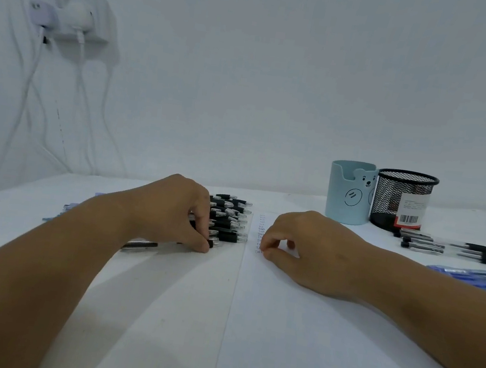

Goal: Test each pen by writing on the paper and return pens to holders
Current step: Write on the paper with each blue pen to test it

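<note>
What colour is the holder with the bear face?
Pale blue holder, with black line drawings; the head view shows it.

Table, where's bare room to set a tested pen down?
Bare: the near half of the paper below both hands, and the table behind it, left of the blue holder. Crowded: the pen pile by the left hand, and pens beside the mesh holder.

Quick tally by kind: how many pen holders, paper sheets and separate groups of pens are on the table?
Pen holders: 2, blue bear cup and black mesh cup
Paper sheets: 1
Pen groups: 3, left pile, right cluster, blue pens
Total: 6
</note>
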`<control>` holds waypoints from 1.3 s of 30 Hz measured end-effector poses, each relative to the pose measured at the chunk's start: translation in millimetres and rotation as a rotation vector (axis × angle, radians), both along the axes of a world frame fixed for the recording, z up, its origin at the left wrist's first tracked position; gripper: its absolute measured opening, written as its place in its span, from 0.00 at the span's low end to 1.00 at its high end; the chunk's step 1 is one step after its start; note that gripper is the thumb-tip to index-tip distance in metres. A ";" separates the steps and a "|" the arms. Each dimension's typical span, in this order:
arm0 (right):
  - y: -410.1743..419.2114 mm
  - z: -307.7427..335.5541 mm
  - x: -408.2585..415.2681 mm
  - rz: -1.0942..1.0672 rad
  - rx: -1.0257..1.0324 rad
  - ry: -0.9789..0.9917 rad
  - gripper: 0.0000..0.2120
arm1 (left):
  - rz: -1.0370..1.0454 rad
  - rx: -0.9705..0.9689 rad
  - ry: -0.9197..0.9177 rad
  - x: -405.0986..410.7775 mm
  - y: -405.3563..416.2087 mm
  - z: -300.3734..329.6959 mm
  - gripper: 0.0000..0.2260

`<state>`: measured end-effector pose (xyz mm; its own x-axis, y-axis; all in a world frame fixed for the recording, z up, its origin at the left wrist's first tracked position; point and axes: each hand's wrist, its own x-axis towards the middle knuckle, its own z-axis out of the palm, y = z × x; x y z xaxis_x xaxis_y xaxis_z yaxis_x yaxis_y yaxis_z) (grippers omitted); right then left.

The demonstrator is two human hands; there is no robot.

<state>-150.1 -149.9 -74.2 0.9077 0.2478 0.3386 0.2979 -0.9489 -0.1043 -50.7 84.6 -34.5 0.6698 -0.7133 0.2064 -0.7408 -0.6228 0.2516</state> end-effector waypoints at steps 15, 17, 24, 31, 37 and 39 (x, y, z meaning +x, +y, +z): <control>0.3 -1.9 3.3 0.000 0.436 -0.091 0.07 | -0.025 -1.287 0.525 -19.3 -26.1 7.0 0.08; 5.8 -1.7 2.6 0.071 0.761 0.031 0.08 | -0.058 -1.352 0.666 -18.6 -30.3 2.4 0.10; 2.9 23.2 -1.3 0.118 1.579 0.102 0.06 | -0.037 -1.052 0.535 -11.5 -30.1 -11.0 0.11; -4.9 28.4 -2.9 0.126 1.839 0.275 0.23 | -0.046 -0.740 0.456 -17.0 -31.0 -14.3 0.13; -6.0 28.0 -3.6 0.144 1.839 0.273 0.17 | -0.055 -0.760 0.432 -15.8 -28.0 -16.3 0.09; -5.9 26.3 -3.1 0.141 1.833 0.277 0.16 | -0.048 -0.774 0.437 -14.7 -27.4 -16.2 0.09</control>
<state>-153.2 -155.7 -47.9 0.9848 -0.1411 0.1011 0.1518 0.4177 -0.8958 -65.4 57.2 -50.7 0.7748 -0.5088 0.3751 -0.5007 -0.1319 0.8555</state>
